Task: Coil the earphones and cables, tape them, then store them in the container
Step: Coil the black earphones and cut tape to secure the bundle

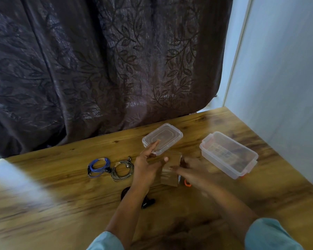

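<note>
Two coiled bundles lie side by side on the wooden table, left of the hands: a blue cable and, just to its right, grey earphones, each wound into a loop with a pale strip across the top. A black cable lies nearer the person, partly hidden under the left forearm, with a dark plug end showing beside it. Between the hands is a roll of brown tape. The left hand has its thumb laid on the roll's top edge, while its other fingers are stretched out and spread apart, the longest reaching up over the lid. The right hand is blurred; its fingers lie against the roll's right side, but whether they curl round it I cannot tell. A small orange thing peeks out below the right hand. The clear container stands uncovered to the right of the hands, and its clear lid lies flat behind them. Pale blue sleeves show at the bottom edge. A dark leaf-patterned curtain hangs behind the table, and a white wall stands on the right
</note>
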`<state>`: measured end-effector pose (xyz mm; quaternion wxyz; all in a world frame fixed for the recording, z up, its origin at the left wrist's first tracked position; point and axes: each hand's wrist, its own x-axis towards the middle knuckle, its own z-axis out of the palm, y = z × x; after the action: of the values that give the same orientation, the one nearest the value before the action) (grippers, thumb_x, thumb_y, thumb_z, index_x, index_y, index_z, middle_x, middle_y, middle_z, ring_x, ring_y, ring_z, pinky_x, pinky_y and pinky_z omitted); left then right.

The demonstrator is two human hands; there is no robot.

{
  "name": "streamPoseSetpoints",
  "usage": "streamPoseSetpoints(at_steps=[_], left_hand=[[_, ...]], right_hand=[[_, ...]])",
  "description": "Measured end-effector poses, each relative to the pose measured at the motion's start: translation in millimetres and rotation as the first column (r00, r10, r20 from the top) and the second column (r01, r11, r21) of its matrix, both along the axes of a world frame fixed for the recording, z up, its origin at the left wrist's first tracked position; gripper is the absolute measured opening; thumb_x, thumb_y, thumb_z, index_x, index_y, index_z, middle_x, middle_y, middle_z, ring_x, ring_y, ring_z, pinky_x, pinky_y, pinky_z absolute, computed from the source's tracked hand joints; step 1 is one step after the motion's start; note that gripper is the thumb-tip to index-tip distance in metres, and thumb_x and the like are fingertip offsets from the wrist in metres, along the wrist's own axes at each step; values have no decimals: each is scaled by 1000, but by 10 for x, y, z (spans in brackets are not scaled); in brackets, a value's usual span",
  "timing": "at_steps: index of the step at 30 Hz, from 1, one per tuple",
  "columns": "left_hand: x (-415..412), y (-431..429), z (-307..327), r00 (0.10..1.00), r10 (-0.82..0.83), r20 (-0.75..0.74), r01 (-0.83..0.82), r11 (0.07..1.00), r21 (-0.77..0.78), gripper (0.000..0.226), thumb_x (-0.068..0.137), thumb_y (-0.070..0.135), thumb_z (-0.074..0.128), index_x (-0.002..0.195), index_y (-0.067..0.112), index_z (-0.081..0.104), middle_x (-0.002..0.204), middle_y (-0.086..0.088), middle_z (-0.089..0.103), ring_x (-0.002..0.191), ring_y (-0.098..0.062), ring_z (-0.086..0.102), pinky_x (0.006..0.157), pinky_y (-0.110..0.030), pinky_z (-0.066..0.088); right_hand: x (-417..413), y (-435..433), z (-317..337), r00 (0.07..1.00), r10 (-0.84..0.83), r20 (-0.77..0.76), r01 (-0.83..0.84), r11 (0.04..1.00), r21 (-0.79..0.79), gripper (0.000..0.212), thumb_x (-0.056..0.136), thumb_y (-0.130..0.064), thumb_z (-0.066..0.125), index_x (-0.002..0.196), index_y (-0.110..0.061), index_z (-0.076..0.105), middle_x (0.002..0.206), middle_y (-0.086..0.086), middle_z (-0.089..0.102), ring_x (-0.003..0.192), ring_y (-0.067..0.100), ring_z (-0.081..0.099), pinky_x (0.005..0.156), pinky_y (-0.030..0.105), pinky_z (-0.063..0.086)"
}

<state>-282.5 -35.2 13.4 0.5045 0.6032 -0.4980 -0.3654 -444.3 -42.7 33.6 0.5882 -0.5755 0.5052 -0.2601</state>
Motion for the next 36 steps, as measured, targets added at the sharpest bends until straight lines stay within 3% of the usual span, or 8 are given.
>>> streamPoseSetpoints(at_steps=[3, 6, 10, 15, 22, 25, 30, 36], left_hand=[[12, 29, -3, 996, 73, -49, -73, 997, -3, 56, 74, 22, 78, 117, 49, 56, 111, -7, 67, 100, -18, 61, 89, -34, 53], [100, 96, 20, 980, 145, -140, -144, 989, 17, 50, 76, 15, 76, 114, 42, 58, 96, 6, 72, 92, -7, 65, 83, -23, 52], [237, 223, -11, 970, 171, -171, -163, 985, 56, 39, 81, 9, 70, 117, 24, 64, 87, 3, 67, 80, -5, 59, 69, -14, 49], [265, 368, -71, 955, 127, -268, -102, 989, 103, 36, 84, -1, 64, 115, 17, 64, 88, 4, 65, 66, 0, 55, 56, -11, 45], [350, 521, -37, 906, 118, -407, -62, 987, 147, 32, 86, 0, 61, 105, 25, 65, 113, 12, 68, 91, -8, 62, 73, -26, 50], [363, 565, -7, 869, 94, -486, -17, 987, 161, 31, 85, 0, 61, 105, 23, 67, 107, 10, 69, 94, -11, 60, 80, -31, 48], [390, 616, 53, 826, 53, -562, 35, 989, 144, 32, 85, 1, 59, 109, 21, 67, 97, 7, 69, 91, -11, 61, 77, -29, 48], [481, 663, 43, 819, 38, -572, 50, 989, 137, 33, 83, 3, 62, 110, 21, 67, 100, 6, 70, 91, -9, 62, 75, -26, 50]], right_hand=[[71, -15, -2, 999, -21, -40, 18, 995, -94, 13, 84, -28, 70, 96, -25, 67, 87, -8, 70, 82, 5, 65, 62, 14, 45], [45, -78, -53, 936, -14, -352, -132, 913, -387, 10, 84, -29, 68, 93, -25, 64, 79, -13, 63, 76, 2, 59, 67, 21, 43], [21, -127, -133, 764, -56, -642, -369, 779, -507, 33, 87, -29, 64, 120, -24, 62, 116, -4, 66, 107, 15, 60, 87, 30, 51], [156, -102, -262, 661, -64, -748, -498, 709, -500, 36, 90, -24, 60, 126, -25, 57, 129, -1, 58, 121, 20, 51, 98, 41, 46], [232, -135, -208, 766, -50, -641, -422, 712, -560, 21, 85, -26, 65, 106, -28, 67, 101, -9, 68, 100, 12, 61, 77, 30, 54], [390, -122, -45, 908, 12, -418, -264, 791, -551, 16, 91, -20, 59, 103, -28, 63, 90, -16, 64, 86, -3, 58, 66, 12, 42], [666, -14, 104, 993, 111, 42, -101, 976, -193, 14, 93, -21, 59, 105, -26, 62, 95, -6, 70, 91, 11, 65, 69, 23, 51], [777, 10, 65, 994, 108, 25, -103, 985, -139, 7, 90, -19, 63, 93, -25, 66, 92, -2, 66, 87, 9, 63, 64, 22, 54]])
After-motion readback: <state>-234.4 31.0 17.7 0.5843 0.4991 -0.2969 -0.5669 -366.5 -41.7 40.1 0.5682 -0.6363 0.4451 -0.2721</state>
